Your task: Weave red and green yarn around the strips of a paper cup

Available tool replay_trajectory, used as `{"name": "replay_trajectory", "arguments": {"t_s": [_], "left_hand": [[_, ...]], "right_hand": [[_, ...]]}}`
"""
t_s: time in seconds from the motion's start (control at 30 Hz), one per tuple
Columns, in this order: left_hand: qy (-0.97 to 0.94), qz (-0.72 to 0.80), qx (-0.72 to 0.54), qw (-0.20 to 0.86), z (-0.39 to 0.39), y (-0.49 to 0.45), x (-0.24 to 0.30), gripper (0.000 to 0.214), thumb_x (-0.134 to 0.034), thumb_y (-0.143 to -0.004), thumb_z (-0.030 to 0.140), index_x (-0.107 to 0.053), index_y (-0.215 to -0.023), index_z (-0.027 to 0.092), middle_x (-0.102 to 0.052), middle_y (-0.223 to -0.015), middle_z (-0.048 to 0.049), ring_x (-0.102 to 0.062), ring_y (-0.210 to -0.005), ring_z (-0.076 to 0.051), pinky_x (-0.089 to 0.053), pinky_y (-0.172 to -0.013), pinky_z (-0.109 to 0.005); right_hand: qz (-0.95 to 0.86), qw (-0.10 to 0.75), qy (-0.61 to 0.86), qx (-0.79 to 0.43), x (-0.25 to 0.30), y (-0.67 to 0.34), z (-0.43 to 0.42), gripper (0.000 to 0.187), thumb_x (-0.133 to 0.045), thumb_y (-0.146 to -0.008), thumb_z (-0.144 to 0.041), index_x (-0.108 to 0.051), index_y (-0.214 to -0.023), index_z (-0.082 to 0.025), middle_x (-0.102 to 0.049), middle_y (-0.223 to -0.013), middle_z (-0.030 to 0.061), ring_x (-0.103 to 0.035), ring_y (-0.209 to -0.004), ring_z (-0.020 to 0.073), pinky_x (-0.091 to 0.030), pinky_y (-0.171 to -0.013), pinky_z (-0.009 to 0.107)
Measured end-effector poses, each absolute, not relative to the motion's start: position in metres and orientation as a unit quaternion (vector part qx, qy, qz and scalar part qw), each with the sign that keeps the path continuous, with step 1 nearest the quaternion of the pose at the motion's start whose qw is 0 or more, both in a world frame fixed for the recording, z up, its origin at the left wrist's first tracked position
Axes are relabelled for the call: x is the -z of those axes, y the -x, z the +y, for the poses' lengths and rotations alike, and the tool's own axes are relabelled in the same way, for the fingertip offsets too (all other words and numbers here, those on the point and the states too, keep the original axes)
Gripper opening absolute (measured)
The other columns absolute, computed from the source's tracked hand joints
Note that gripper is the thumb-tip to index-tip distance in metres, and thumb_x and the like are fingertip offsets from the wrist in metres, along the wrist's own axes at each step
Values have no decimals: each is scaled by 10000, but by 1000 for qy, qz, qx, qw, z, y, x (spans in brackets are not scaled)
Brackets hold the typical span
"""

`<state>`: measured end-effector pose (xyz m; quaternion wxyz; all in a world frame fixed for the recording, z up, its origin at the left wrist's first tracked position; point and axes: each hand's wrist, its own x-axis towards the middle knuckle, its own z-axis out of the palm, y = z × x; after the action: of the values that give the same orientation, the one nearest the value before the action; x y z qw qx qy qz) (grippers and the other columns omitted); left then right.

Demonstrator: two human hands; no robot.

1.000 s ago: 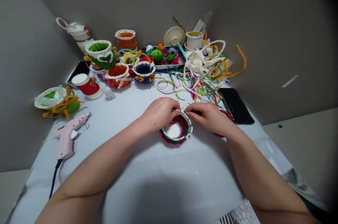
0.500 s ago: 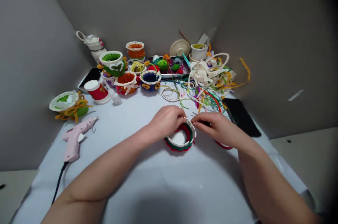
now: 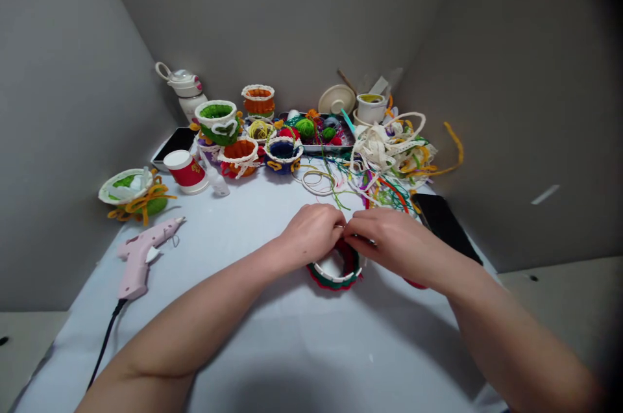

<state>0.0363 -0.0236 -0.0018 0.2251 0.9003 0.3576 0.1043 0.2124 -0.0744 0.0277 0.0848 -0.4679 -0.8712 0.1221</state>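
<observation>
Fingers point(image 3: 338, 223) of left hand point(image 3: 311, 234) and right hand point(image 3: 392, 241) pinched together on the white rim of one red-and-green yarn basket point(image 3: 324, 278), which sits flat on the white surface point(image 3: 292, 335) beneath both hands; seven other yarn baskets point(image 3: 238, 156) and one pink glue gun point(image 3: 139, 257) lie farther off.

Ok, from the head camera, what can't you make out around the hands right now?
In the head view:
Whatever the left hand and right hand pinch: hidden by their fingers.
Far side of the red-and-green ring: hidden by both hands.
Red piece: mostly hidden by the right hand and wrist.
Markings on the red-and-white cup: too small.
</observation>
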Motion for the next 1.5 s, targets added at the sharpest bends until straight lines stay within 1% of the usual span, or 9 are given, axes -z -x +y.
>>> {"name": "replay_trajectory", "arguments": {"t_s": [0.23, 0.47, 0.7, 0.87, 1.1, 1.2, 1.33, 1.4, 1.5], "left_hand": [[-894, 357, -119, 243, -21, -34, -1, 192, -574, -897, 266, -742, -879, 176, -730, -890, -54, -641, -854, -201, -462, -779, -304], [-912, 344, -102, 201, -18, -34, -1, 192, -575, -913, 246, -739, -857, 165, -712, -856, -58, -634, -853, -196, -452, -797, -308], [-907, 361, -94, 195, -14, -32, -1, 224, -553, -930, 272, -736, -863, 159, -706, -862, -66, -632, -865, -206, -453, -802, -324], [-902, 371, -66, 211, -16, -32, -4, 207, -529, -913, 201, -730, -898, 153, -706, -895, -71, -637, -887, -214, -466, -788, -318], [-899, 384, -17, 211, -18, -35, -10, 235, -491, -907, 175, -722, -882, 140, -696, -907, -88, -646, -901, -227, -483, -796, -324], [-897, 375, -12, 235, -17, -31, -18, 216, -538, -894, 199, -707, -1018, 149, -699, -1016, -92, -645, -977, -235, -486, -863, -336], [-905, 340, -13, 255, -16, -23, -36, 425, -664, -837, 259, -605, -1250, 172, -652, -1234, -104, -607, -1127, -237, -460, -956, -338], [-910, 331, -15, 250, -15, -25, -41, 387, -668, -828, 225, -628, -1210, 180, -662, -1227, -91, -606, -1128, -230, -454, -956, -333], [-907, 315, -26, 279, -12, -36, -35, 285, -672, -801, 169, -688, -1086, 175, -711, -1097, -61, -643, -1001, -187, -471, -871, -276]], "right_hand": [[-855, 172, 452, -190, -19, -241, -84, 216, -500, -961, -295, -702, -912, -235, -683, -871, 64, -595, -779, 179, -421, -680, 287], [-782, 233, 484, -316, -2, -255, -70, 199, -534, -931, -325, -671, -863, -198, -674, -839, 43, -588, -767, 155, -447, -712, 272], [-736, 195, 497, -416, 18, -255, -60, 226, -542, -902, -348, -685, -831, -187, -669, -765, 13, -570, -720, 155, -448, -672, 260], [-720, 201, 508, -429, 24, -251, -62, 234, -527, -910, -355, -684, -836, -198, -688, -797, 17, -595, -753, 166, -469, -706, 265], [-701, 243, 514, -431, 31, -244, -68, 249, -519, -918, -363, -680, -840, -191, -681, -771, 27, -589, -712, 166, -470, -653, 262], [-702, 266, 508, -422, 36, -242, -69, 236, -515, -927, -359, -675, -860, -199, -700, -811, 32, -611, -749, 174, -480, -699, 272], [-711, 271, 505, -407, 38, -242, -71, 224, -516, -930, -358, -673, -891, -204, -709, -834, 29, -621, -757, 177, -478, -704, 279], [-719, 271, 503, -394, 38, -242, -73, 211, -515, -929, -342, -671, -887, -206, -708, -829, 22, -624, -756, 175, -477, -709, 279], [-732, 271, 502, -371, 40, -244, -75, 201, -510, -922, -321, -669, -879, -206, -711, -838, 25, -628, -767, 179, -474, -723, 287]]}}
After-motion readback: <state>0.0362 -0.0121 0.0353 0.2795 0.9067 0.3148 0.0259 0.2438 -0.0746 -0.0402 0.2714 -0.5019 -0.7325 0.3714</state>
